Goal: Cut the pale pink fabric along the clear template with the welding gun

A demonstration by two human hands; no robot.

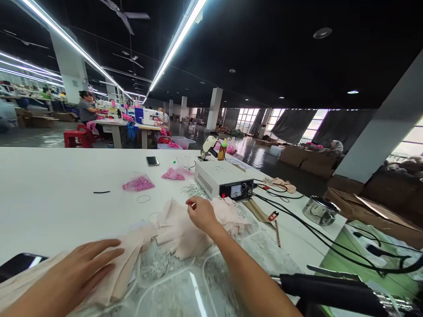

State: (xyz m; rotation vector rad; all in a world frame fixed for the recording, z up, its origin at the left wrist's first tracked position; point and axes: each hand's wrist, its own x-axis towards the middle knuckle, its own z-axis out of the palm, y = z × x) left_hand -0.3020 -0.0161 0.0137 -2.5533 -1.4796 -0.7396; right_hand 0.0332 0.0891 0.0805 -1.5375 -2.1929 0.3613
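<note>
Pale pink fabric pieces (pixel 181 231) lie in a loose pile over a clear plastic sheet (pixel 172 295) at the front of the white table. My left hand (pixel 89 268) rests flat with fingers spread on more pale fabric (pixel 127 264) at the lower left. Above the pile, just in front of a white control box (pixel 218 176), is my right hand (pixel 201 212), its fingers curled with thumb and forefinger close together. Whatever may be between those fingertips is too small to make out.
Bags of pink bits (pixel 139 182) and a phone (pixel 152 161) lie on the white table (pixel 66 176). Black cables (pixel 307 226) run right past a metal pot (pixel 320 210). A black-handled tool (pixel 330 293) is at lower right. People sit at sewing machines (pixel 148 116) beyond.
</note>
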